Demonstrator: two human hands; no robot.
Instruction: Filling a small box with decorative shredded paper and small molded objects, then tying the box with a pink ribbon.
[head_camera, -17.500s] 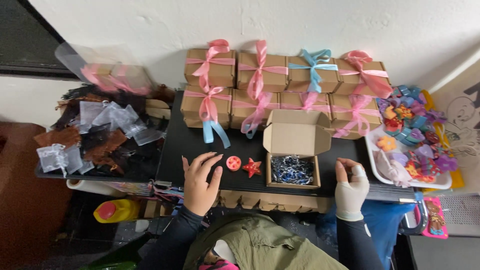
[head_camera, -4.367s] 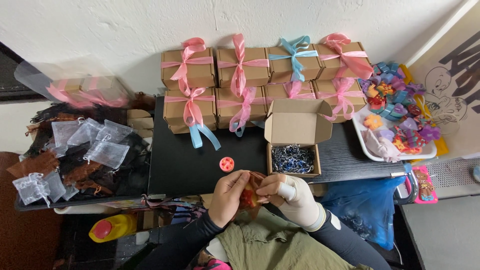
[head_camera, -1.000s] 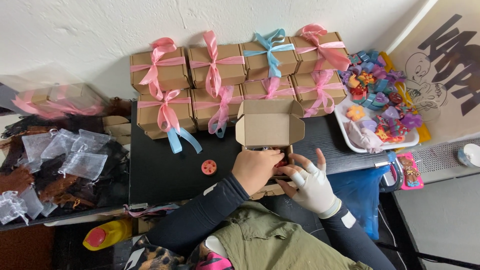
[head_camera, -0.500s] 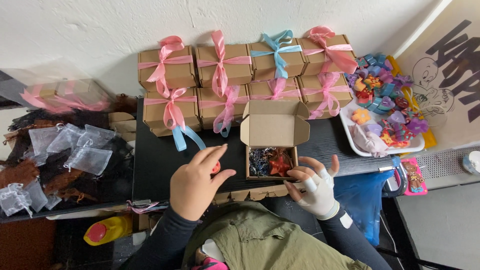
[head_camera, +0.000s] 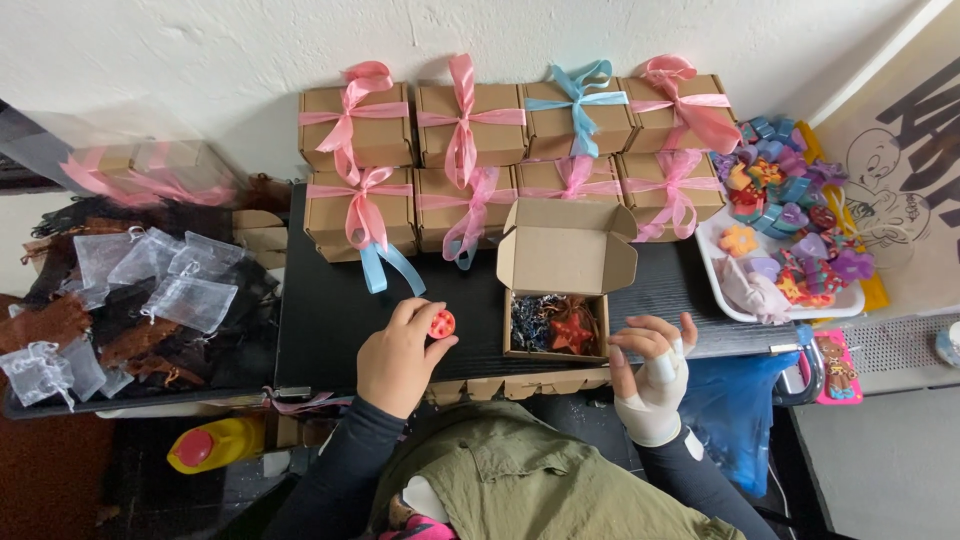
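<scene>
Black tabletop (head_camera: 330, 320): your left hand (head_camera: 396, 358) pinches a round red piece (head_camera: 442, 323); your right hand (head_camera: 650, 372) hovers open beside the open box (head_camera: 557, 300).

White textured wall (head_camera: 200, 50), black tabletop (head_camera: 330, 310), grey floor (head_camera: 890, 450), even daylight

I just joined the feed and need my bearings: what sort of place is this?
Probably a small home craft or gift-packing station. Ribbon-tied kraft boxes are stacked against the wall, organza pouches are piled to the left, and a white tray holds colourful shaped pieces. The left hand pinches a round red piece.
</scene>
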